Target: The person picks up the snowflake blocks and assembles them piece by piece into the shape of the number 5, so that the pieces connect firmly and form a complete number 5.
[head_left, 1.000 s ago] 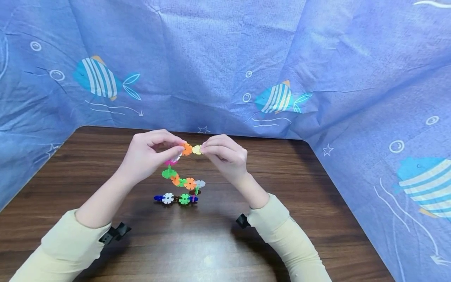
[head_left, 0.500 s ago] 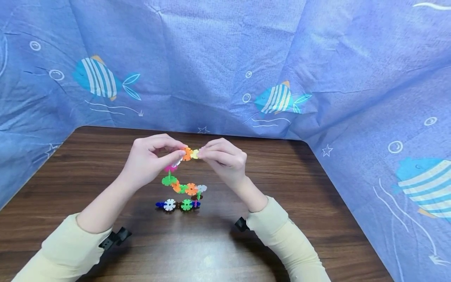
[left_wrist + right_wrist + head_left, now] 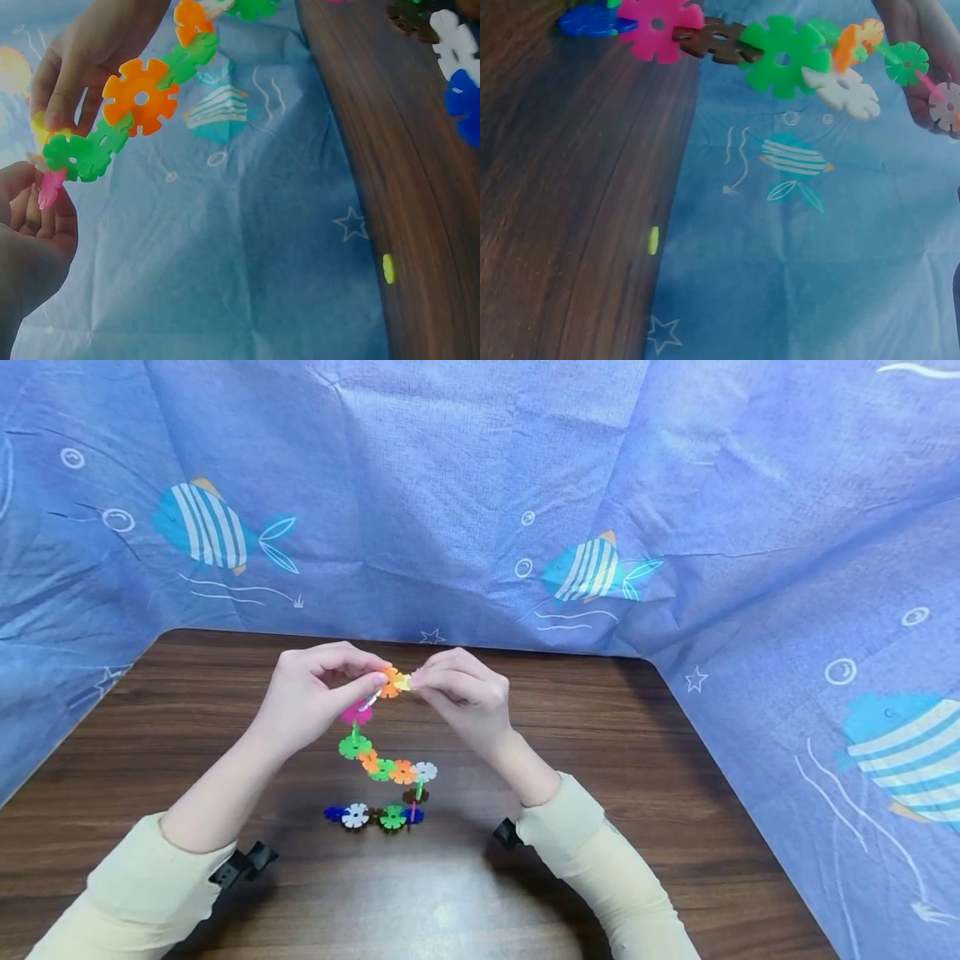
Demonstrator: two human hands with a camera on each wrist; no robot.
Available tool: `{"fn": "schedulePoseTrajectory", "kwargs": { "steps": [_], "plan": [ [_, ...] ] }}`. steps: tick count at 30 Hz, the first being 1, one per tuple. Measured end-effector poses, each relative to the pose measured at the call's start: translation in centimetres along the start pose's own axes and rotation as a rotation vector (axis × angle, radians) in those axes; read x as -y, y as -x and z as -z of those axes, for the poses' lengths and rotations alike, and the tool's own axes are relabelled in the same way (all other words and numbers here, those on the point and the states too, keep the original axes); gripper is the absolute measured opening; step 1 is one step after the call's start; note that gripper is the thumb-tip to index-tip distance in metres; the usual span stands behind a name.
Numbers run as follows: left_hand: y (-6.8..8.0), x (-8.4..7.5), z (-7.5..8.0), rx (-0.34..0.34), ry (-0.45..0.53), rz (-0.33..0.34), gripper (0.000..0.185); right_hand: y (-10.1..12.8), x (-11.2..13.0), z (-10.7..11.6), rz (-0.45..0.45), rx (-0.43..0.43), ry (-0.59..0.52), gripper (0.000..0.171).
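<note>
My left hand point(image 3: 315, 693) pinches an orange flower-shaped snowflake disc point(image 3: 391, 682) at the top of a linked chain, thumb against fingers. A yellow snowflake disc point(image 3: 404, 682) is pinched in my right hand point(image 3: 468, 697) and meets the orange one's right side. Whether the two are slotted together I cannot tell. Below hang a pink disc point(image 3: 357, 713), a green disc point(image 3: 355, 745) and a zigzag of orange, green and white ones. A blue disc point(image 3: 334, 814) ends the lowest row, beside a white disc point(image 3: 356, 816). The right wrist view shows a brown disc point(image 3: 718, 40) in the chain.
A dark wood table point(image 3: 600, 760) lies beneath. Behind and to the sides hangs a blue fish-print cloth point(image 3: 450, 485). One small yellow-green piece point(image 3: 388, 268) sits near the table's edge in the left wrist view. Black straps point(image 3: 243, 864) hang under the sleeves.
My right hand has moved left, bringing the yellow disc closer against the orange one. Both hands have shifted slightly left. The lower chain now sits lower in view.
</note>
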State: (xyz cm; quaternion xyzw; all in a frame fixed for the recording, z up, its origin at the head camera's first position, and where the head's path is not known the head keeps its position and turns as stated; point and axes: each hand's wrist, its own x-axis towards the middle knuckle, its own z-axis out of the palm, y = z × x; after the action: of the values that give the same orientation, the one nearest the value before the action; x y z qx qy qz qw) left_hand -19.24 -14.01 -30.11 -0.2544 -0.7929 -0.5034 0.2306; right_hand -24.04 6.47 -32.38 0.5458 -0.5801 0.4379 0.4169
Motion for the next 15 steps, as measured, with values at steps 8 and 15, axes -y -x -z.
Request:
{"fn": "schedulePoseTrajectory", "kwargs": {
  "steps": [8,15],
  "plan": [
    [-0.1,1.0,1.3,-0.04,-0.049,0.093,0.014,2.0,-3.4,-0.5,-0.227,0.122,-0.019,0.036],
    [0.1,2.0,2.8,-0.09,0.002,0.179,0.016,5.1,-8.2,-2.0,-0.422,0.271,0.059,0.031]
  ]
}}
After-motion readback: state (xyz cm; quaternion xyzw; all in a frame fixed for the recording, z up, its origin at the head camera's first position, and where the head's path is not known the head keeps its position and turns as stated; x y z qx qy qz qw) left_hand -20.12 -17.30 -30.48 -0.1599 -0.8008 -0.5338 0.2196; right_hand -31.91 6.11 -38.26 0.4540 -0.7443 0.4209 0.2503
